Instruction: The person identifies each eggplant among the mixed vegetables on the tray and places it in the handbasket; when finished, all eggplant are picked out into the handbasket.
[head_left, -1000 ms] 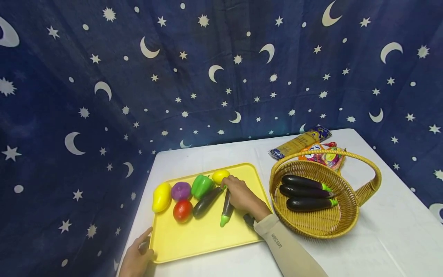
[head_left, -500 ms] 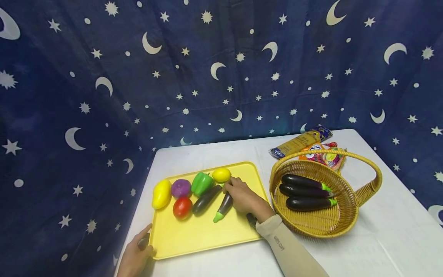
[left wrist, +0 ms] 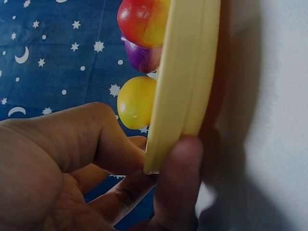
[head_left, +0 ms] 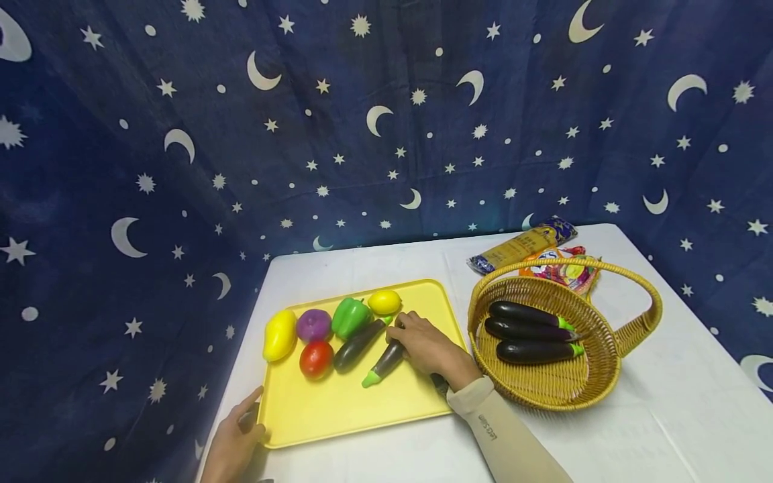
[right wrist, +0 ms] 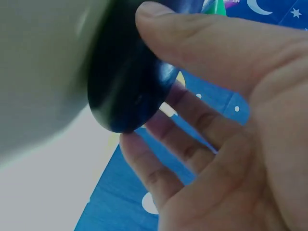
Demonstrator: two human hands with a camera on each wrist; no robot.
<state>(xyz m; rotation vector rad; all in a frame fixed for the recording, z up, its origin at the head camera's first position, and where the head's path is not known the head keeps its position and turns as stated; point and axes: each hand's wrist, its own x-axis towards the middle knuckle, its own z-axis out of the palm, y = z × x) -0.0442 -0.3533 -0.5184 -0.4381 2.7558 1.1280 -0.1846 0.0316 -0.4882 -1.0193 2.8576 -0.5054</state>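
Observation:
On the yellow tray (head_left: 338, 419) an eggplant (head_left: 386, 361) lies slanted, its green cap toward the near left. My right hand (head_left: 427, 345) grips its far end; in the right wrist view the thumb is on one side of the dark eggplant (right wrist: 130, 86) and fingertips are on the other. Beside it rests a second eggplant (head_left: 357, 347). My left hand (head_left: 234, 436) pinches the tray's near left corner, thumb and fingers on the rim (left wrist: 185, 82) in the left wrist view. A lemon (head_left: 384, 302), green bell pepper (head_left: 351, 318), purple onion (head_left: 314, 325), tomato (head_left: 317, 359) and mango (head_left: 280, 335) fill the tray's far left.
Right of the tray stands a wicker basket (head_left: 543, 396) with a tall handle, holding 3 eggplants (head_left: 537, 352). Behind it lie a long yellow-and-blue packet (head_left: 522, 247) and a colourful bag (head_left: 561, 268). A starry blue curtain (head_left: 338, 134) borders the white table (head_left: 664, 376).
The gripped eggplant has turned on the tray, its green cap swinging left, as my right hand shifted slightly. My left hand has stayed at the tray's corner.

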